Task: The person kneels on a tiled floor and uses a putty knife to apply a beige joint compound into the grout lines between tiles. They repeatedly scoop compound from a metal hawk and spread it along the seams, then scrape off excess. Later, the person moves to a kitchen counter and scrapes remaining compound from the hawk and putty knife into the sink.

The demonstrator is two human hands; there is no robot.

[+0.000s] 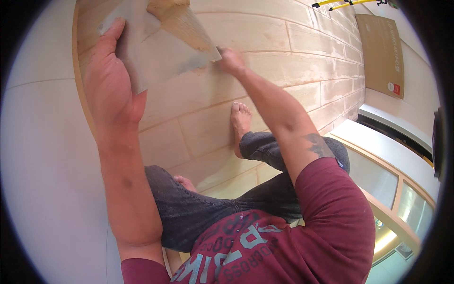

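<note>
At the upper left, my left hand (pixel 111 83) holds a flat, greyish, paste-smeared sheet (pixel 151 59) along its left side, one finger stretched along the edge and the thumb by the lower corner. A thin blade like a wide scraper (pixel 191 31), coated with tan paste, lies against or over the sheet. My right hand (pixel 231 61) is closed at the blade's right corner; its grip is blurred, and any handle is hidden. Beneath both hands is a floor of wood-look tiles (pixel 260 33), with tan joints and whitish smears. My bare foot (pixel 241 125) rests on the tiles.
A white wall (pixel 42 142) runs close along my left side. A flat cardboard box (pixel 380 57) leans at the far right, with a yellow-and-black object (pixel 345 4) near the top. A wood-framed glass panel (pixel 373 175) stands at my right.
</note>
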